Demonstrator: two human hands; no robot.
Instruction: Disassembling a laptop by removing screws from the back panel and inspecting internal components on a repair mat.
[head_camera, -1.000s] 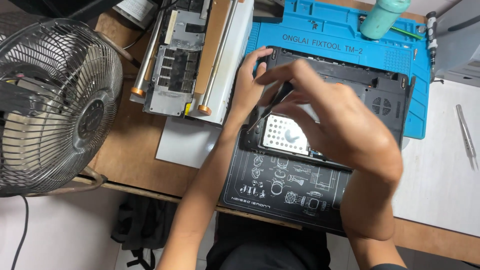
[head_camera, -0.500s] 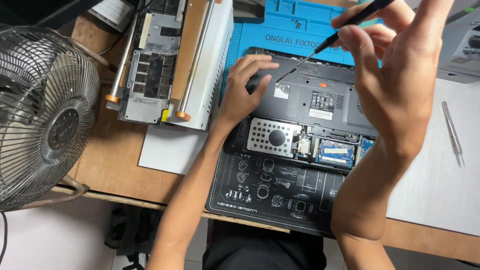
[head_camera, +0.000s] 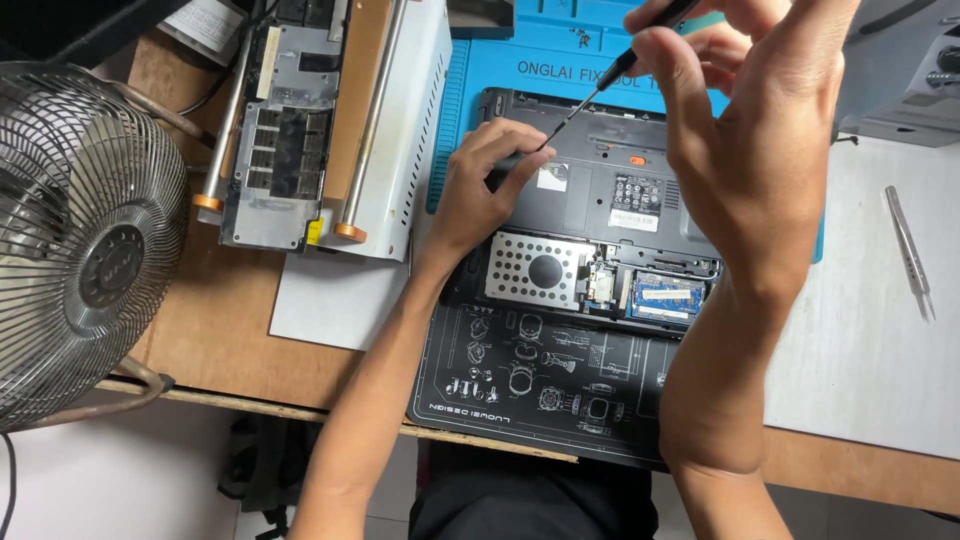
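Since the earlier frame we are lowering the screwdriver (head_camera: 600, 85), pinched in our right hand (head_camera: 740, 130), toward the laptop (head_camera: 610, 200); left hand (head_camera: 480, 190) bracing, cover already off

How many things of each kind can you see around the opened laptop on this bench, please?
Laptops, underside open: 1
Screwdrivers, in the right hand: 1
Work mats: 2, blue and black
Tweezers: 1
Fans: 1
Metal machines with rails: 1
Total: 7
The left hand rests on the laptop.
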